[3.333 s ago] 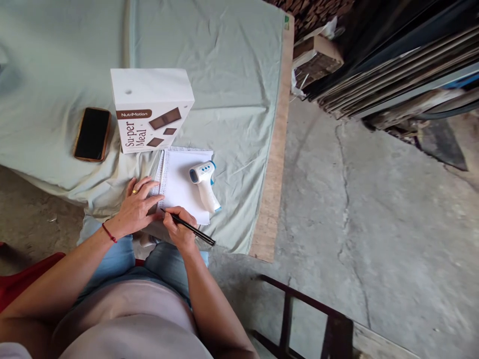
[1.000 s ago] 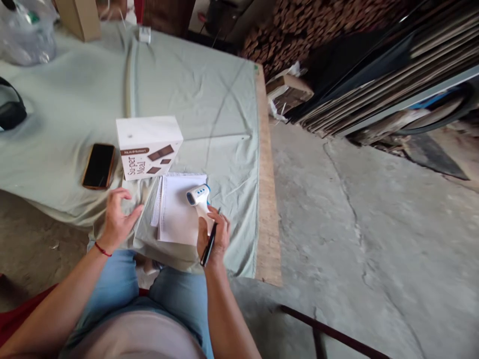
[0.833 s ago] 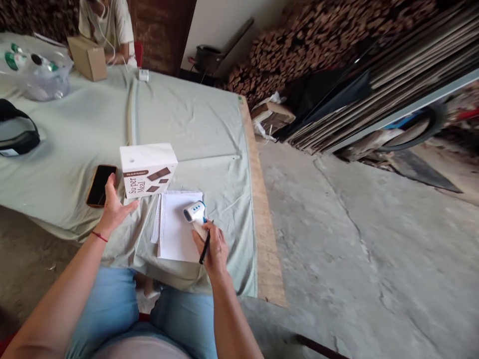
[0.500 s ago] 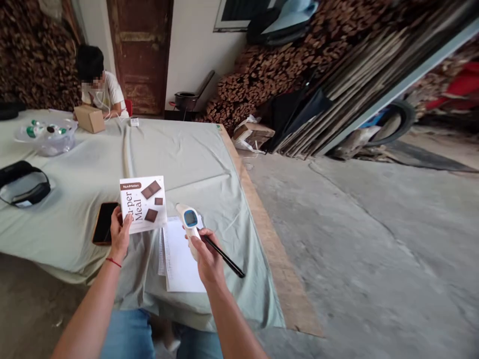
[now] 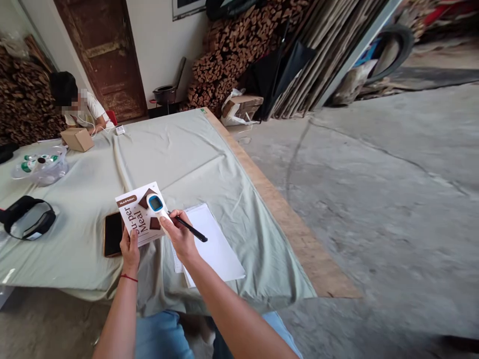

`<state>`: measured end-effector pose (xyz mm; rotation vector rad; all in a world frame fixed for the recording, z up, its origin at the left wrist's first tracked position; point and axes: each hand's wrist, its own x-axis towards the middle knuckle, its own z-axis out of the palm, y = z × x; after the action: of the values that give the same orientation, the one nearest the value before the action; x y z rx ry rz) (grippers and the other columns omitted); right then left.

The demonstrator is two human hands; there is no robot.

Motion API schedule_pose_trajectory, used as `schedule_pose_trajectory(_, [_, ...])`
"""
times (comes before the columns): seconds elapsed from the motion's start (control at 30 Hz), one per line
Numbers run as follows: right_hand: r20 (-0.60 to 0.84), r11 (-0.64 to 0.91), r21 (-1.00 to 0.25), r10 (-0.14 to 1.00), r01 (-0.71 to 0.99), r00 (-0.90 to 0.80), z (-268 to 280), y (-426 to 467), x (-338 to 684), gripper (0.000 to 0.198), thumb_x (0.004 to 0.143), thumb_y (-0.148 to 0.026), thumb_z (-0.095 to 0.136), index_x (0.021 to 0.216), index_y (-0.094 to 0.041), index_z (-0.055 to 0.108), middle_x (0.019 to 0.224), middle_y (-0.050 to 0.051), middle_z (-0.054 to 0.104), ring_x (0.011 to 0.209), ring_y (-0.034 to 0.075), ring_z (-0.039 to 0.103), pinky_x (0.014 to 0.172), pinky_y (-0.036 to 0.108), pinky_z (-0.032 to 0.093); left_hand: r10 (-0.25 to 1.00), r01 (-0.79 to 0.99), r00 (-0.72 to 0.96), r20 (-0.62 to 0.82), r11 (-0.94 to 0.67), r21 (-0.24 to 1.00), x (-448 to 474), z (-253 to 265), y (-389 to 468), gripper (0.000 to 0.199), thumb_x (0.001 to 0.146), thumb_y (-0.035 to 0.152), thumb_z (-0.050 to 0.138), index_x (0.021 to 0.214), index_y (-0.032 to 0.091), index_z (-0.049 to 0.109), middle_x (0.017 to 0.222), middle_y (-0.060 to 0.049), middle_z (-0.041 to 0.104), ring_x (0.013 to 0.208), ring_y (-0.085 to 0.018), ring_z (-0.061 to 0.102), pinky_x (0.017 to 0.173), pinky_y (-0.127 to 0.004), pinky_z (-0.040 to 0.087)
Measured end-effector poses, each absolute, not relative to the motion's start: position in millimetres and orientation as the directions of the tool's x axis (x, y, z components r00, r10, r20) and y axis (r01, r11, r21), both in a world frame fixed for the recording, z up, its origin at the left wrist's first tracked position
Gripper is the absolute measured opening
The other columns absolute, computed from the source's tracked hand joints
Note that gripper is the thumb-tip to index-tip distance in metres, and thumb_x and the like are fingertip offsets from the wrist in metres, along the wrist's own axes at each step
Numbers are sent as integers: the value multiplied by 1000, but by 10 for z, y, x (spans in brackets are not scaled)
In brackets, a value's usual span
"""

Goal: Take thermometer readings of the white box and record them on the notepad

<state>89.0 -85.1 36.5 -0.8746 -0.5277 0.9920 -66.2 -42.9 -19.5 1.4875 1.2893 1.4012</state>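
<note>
My left hand (image 5: 130,248) grips the lower left edge of a white box (image 5: 131,200) printed "NutriMotion" with brown chocolate squares, holding it tilted above the table. In my right hand (image 5: 181,238) are a white handheld thermometer (image 5: 163,215) with a blue-rimmed display (image 5: 155,202) and a black pen (image 5: 194,232) that sticks out to the right. The thermometer's head lies in front of the box and covers part of its print; whether they touch I cannot tell. A black phone (image 5: 113,234) rests on the cloth beside my left hand. White paper sheets (image 5: 215,249) lie under my right hand.
A green cloth (image 5: 168,149) covers the table, with a bare wooden edge (image 5: 277,214) at right. A headset (image 5: 30,219), a plastic tub of bottles (image 5: 48,172) and a cardboard box (image 5: 77,139) stand left. Across the table sits another person (image 5: 84,112).
My right hand has brought the thermometer leftward, over the front of the box. The box has tilted a little. The camera view has turned and shifted.
</note>
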Motion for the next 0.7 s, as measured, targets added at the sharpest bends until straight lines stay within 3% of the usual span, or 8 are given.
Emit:
schedule_pose_trajectory(0.33, [-46,267,-784,875,-561,482,386,-831,859,49,63,-56,77,82,-26,44,61,-7,60,55,15,59,54,28,45,951,231,-97,294,-266,936,-685,-232,-388,59,84,66,57,117,19,64,113,-12,71,112,-30,65,94,-42,52])
schedule_pose_trajectory(0.57, [-87,245,-713,899,-657,430,488,-896,895,50,62,-53,80,84,-27,43,66,-5,65,59,18,65,55,29,49,938,274,-82,337,-304,912,-646,-138,-399,66,73,62,72,120,19,59,109,-11,69,98,-28,68,86,-44,57])
schedule_pose_trajectory(0.7, [-45,263,-699,912,-665,408,569,-999,947,47,67,-54,76,85,-27,42,67,-3,67,61,18,66,55,28,48,895,262,-65,440,-411,873,-587,-154,-405,76,77,63,68,138,26,42,131,-12,59,115,-29,63,96,-48,55])
